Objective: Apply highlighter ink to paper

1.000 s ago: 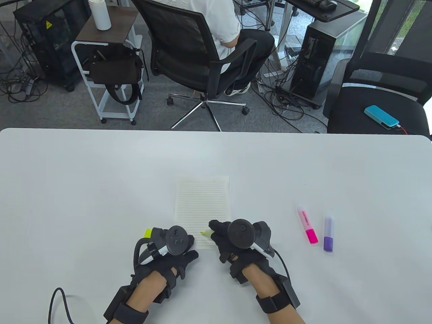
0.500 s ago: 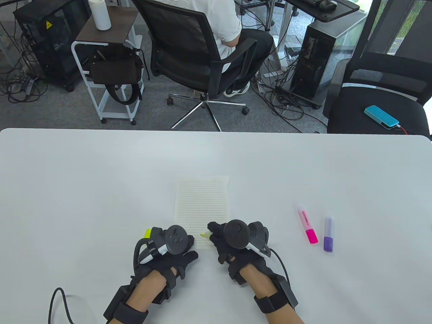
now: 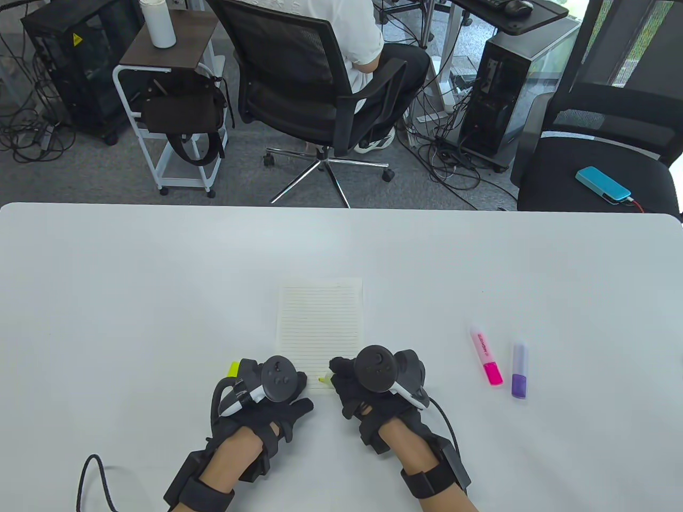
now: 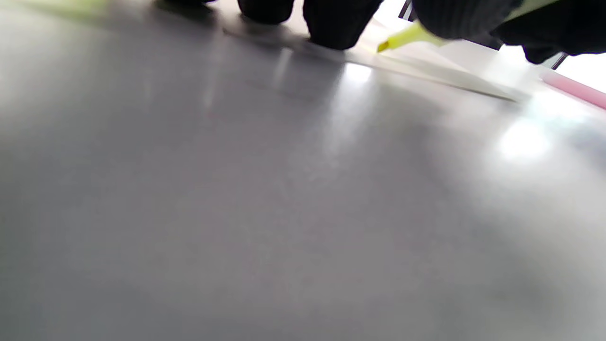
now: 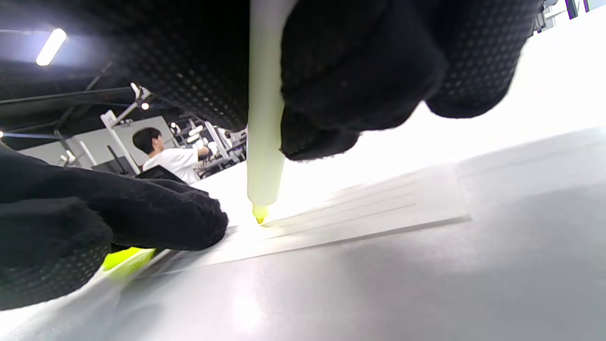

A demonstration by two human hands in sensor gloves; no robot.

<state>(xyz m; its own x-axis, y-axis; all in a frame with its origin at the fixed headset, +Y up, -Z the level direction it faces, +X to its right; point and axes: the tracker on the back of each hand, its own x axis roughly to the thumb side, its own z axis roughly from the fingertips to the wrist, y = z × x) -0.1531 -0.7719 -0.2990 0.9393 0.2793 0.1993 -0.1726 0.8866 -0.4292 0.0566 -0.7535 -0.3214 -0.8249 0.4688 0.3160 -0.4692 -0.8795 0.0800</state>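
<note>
Yellow ink is at the tip of the highlighter (image 5: 263, 142), which the right hand (image 3: 373, 381) pinches between its curled fingers (image 5: 360, 80); the pen stands almost upright in the right wrist view, and its tip touches the lined paper (image 3: 320, 328) close to the near edge of the sheet. The paper lies flat on the white tabletop (image 3: 133, 298), in the middle and near the person. The left hand (image 3: 267, 392) rests just left of the pen tip, with its fingertips (image 4: 338, 26) on the near left corner of the paper. This hand holds a yellow cap (image 3: 233, 368); I cannot tell exactly how the fingers lie around it. The two hands are close together but do not touch. To the right, well apart from the paper, a pink highlighter (image 3: 486, 356) and a purple highlighter (image 3: 519, 370) lie side by side, both with caps on.
</note>
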